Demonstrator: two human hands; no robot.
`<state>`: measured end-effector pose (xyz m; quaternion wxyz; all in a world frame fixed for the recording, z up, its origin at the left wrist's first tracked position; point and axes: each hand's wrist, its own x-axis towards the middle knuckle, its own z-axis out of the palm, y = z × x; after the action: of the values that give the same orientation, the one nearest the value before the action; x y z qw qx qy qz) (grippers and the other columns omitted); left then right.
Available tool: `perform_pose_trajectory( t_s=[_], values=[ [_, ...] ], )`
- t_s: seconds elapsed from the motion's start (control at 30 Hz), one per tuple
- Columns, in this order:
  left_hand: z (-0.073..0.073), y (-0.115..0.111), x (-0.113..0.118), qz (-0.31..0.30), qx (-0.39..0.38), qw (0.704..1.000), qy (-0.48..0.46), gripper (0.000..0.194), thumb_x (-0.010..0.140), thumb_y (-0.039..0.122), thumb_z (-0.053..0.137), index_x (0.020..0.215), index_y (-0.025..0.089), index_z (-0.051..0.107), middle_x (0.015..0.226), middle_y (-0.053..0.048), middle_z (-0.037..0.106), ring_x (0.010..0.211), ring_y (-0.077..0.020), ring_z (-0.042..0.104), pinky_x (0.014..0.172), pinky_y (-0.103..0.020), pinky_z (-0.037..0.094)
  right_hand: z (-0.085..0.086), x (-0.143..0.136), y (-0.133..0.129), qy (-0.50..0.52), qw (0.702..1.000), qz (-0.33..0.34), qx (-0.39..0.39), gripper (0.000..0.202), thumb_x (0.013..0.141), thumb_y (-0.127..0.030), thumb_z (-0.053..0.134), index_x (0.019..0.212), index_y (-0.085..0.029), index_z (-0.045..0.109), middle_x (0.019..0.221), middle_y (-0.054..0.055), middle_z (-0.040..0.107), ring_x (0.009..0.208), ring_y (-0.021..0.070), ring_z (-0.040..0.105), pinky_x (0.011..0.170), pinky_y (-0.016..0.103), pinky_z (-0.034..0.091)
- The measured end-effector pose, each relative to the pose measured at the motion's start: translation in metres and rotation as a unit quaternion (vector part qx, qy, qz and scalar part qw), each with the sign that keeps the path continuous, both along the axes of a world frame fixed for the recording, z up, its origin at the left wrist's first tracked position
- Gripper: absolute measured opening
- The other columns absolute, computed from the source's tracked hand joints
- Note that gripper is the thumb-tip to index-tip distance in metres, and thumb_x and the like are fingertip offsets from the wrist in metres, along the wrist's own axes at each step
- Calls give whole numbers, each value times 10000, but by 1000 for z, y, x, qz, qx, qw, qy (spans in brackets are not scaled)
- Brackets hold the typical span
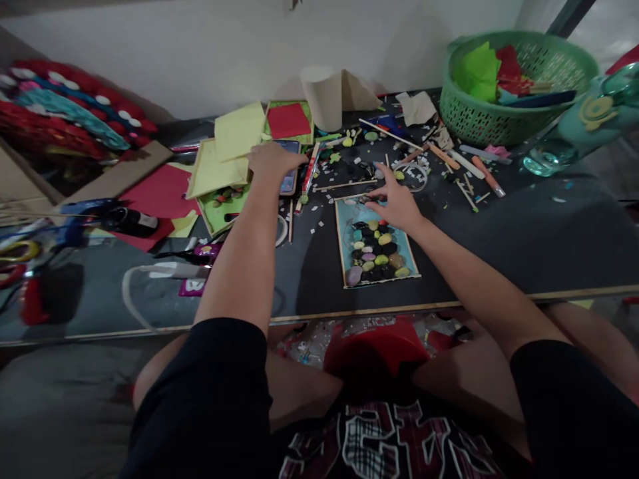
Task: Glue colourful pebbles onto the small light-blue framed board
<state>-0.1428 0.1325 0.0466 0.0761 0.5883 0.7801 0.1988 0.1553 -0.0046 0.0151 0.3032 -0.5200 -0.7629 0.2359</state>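
My left hand (274, 163) rests over a phone (288, 183), thumb stretched to the right; its other fingertips are partly hidden. Under my right hand (397, 203) lies a small blue panel (349, 223) edged with thin wooden strips. Rows of coloured pebbles (378, 256), black, yellow, green, purple and brown, cover its lower part. The right fingers are spread above the panel's top edge, close to a small dark piece. I cannot make out any grip on it. A clear ring-shaped roll (412, 176) sits just beyond that hand.
Yellow paper (239, 130) and red paper (158, 189) lie at left, near a dark bottle (130, 221). Sticks and scraps litter the middle. A green basket (514, 123), a glue stick (488, 175) and a tilted water bottle (584, 123) are at right. A beige cup (322, 100) stands by the wall.
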Motion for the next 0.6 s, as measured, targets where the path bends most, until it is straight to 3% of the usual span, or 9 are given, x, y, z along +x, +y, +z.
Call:
perform_pose_trajectory(
  t_s=[0.03,0.07,0.13,0.2,0.33,0.4,0.5,0.6],
  values=[
    [2,-3,8,82,-5,997,-2,825,494,487,1002,1042,-3,629,1353,-334,571,1274,-542,437,1048,-794,270,0,0,0,1,1000,2,-1,911,831,-260,698,1617,-188,243,1125,67,787,1013,289,733,953,476,587],
    [4,-7,15,115,5,993,11,837,501,390,1012,1114,-22,619,1404,-350,534,1305,-538,423,1072,-783,255,1,0,-1,0,1000,5,-1,910,834,-257,695,1618,-190,239,1131,68,786,1017,288,733,953,475,587],
    [10,-12,21,99,1,994,40,769,564,324,986,1117,-58,613,1403,-380,527,1325,-518,437,1101,-738,282,2,0,-1,-4,1000,9,-3,908,841,-251,691,1620,-188,231,1141,73,783,1027,290,729,954,472,586],
    [15,-13,17,57,0,997,46,621,566,327,979,958,-16,640,1331,-377,586,1301,-498,473,1084,-702,355,3,-1,-2,-10,1000,11,-7,902,845,-244,688,1619,-173,230,1152,84,780,1027,292,727,954,471,584],
    [22,-13,4,47,-13,999,10,597,426,454,1000,691,135,570,1215,-232,717,1151,-412,598,987,-694,470,3,-1,-1,-12,1000,10,-8,888,845,-249,682,1612,-175,242,1158,85,778,993,289,729,925,466,588],
    [28,-18,7,48,-28,998,42,662,441,533,992,788,100,632,1233,-233,717,1126,-386,630,986,-665,484,3,-1,0,-10,1000,13,-5,882,846,-264,679,1611,-179,248,1145,81,781,980,289,729,906,462,590],
    [41,-33,21,37,-49,994,87,936,569,632,927,1165,-28,635,1361,-306,626,1239,-424,600,1026,-631,481,3,0,-1,-5,1000,15,-7,879,845,-275,678,1609,-175,255,1146,82,782,981,289,728,895,458,590],
    [51,-46,32,53,-82,992,75,913,678,564,892,1272,-59,588,1402,-290,593,1338,-449,539,1116,-625,425,4,0,-1,-3,1000,15,-9,887,833,-252,688,1603,-155,260,1158,88,778,977,284,725,913,461,584]
  ],
)
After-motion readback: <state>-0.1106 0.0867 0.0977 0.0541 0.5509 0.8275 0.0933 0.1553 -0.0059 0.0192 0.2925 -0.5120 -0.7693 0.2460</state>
